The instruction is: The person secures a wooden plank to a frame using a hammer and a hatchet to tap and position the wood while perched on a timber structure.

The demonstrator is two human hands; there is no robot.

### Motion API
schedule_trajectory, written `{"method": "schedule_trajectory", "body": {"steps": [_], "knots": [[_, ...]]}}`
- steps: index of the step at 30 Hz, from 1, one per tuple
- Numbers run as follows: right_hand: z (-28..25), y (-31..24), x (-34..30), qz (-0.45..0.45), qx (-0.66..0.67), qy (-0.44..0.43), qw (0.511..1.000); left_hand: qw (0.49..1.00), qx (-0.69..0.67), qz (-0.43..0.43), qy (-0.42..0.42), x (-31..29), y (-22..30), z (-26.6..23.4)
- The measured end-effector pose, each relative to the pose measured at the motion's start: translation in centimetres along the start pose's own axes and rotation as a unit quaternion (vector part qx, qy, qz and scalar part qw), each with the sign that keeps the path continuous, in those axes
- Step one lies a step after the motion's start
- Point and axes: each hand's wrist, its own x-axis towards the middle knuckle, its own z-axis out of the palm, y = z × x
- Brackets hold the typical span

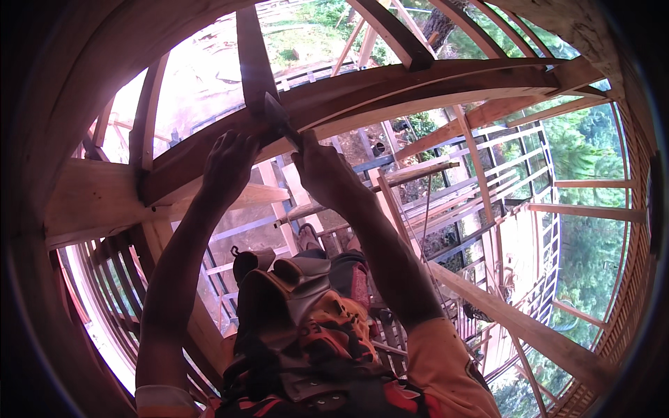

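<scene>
My right hand (324, 171) is closed round the dark handle of a hand tool with a grey, pointed metal head (274, 110); its exact kind is unclear. The head lies over a long wooden beam (191, 161), close to where an upright timber (256, 59) meets it. Against the near side of that beam, left of the tool, rests my left hand (232, 161). Its fingers are bent and drawn together, and whatever they may hold is hidden.
Below me are open framing and lower timbers (446, 209), with the ground far down. My bare feet (306, 239) show beneath a tool pouch (268, 285) at my waist. A diagonal brace (516, 320) crosses on the right; slats (115, 279) stand on the left.
</scene>
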Motion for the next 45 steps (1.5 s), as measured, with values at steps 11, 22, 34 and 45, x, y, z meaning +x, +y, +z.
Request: {"method": "schedule_trajectory", "body": {"steps": [11, 22, 34, 45], "knots": [[0.6, 0.7, 0.7, -0.041, -0.026, 0.006, 0.999, 0.912, -0.306, -0.233, 0.14, 0.6, -1.9, -2.0], [0.7, 0.6, 0.7, -0.025, -0.042, 0.004, 0.999, 0.919, -0.242, -0.203, 0.234, -1.1, 0.4, 1.4], [1.4, 1.0, 0.7, -0.044, -0.033, 0.012, 0.998, 0.843, -0.3, -0.315, 0.316, -0.7, 3.6, 2.0], [0.7, 2.5, 1.6, -0.099, -0.055, -0.012, 0.993, 0.828, -0.228, -0.349, 0.374, -0.4, 5.0, 3.1]]}}
